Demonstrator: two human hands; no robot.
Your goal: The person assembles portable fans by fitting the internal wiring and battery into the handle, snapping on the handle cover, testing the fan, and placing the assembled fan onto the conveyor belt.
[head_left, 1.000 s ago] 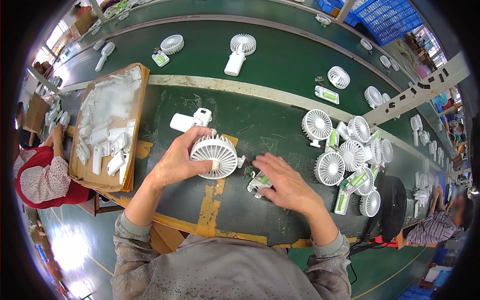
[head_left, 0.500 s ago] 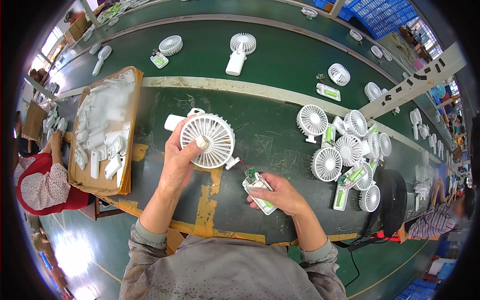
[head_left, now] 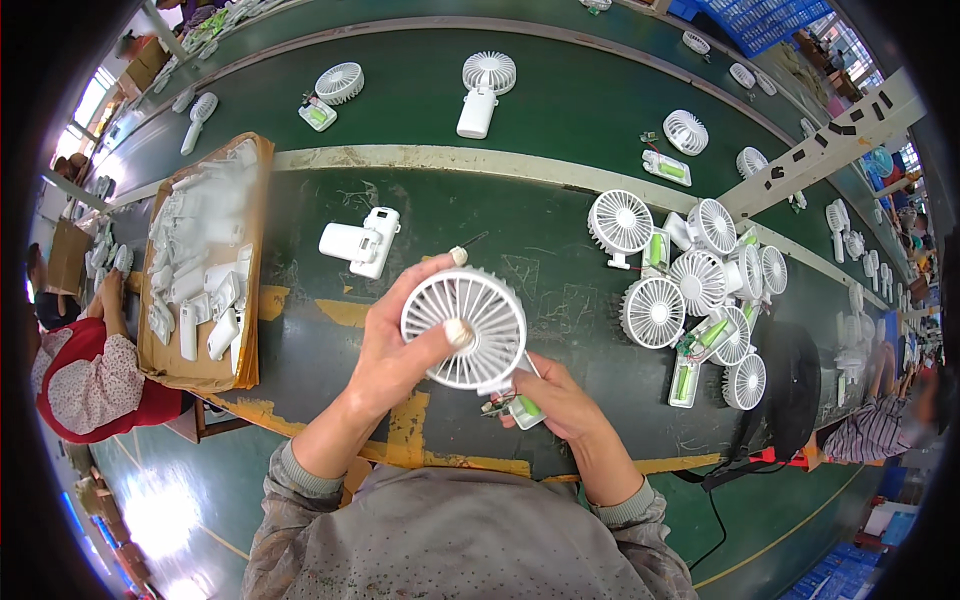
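Note:
My left hand [head_left: 385, 365] is closed around a round white fan head [head_left: 490, 345], thumb pressed on the front grille. White wraps cover the thumb tip and one fingertip. My right hand [head_left: 570, 405] grips a white handle shell [head_left: 526, 412] with a green battery inside, just below the fan head. Part of a circuit board shows at the shell's left side. Fan head and shell overlap in view; whether they are joined I cannot tell. Beyond my left hand, white handle covers [head_left: 365, 243] lie on the dark green bench.
Several white fans [head_left: 700, 280] with opened handles are heaped at the right. A cardboard tray [head_left: 250, 330] of white handle parts stands at the left. Behind a pale rail [head_left: 450, 158], a green conveyor [head_left: 400, 110] carries more fans. Co-workers sit at both sides; a black bag lies at the right.
My left hand has brought the fan head right and nearer to me, against the shell in my right hand. The white handle covers behind it now show fully.

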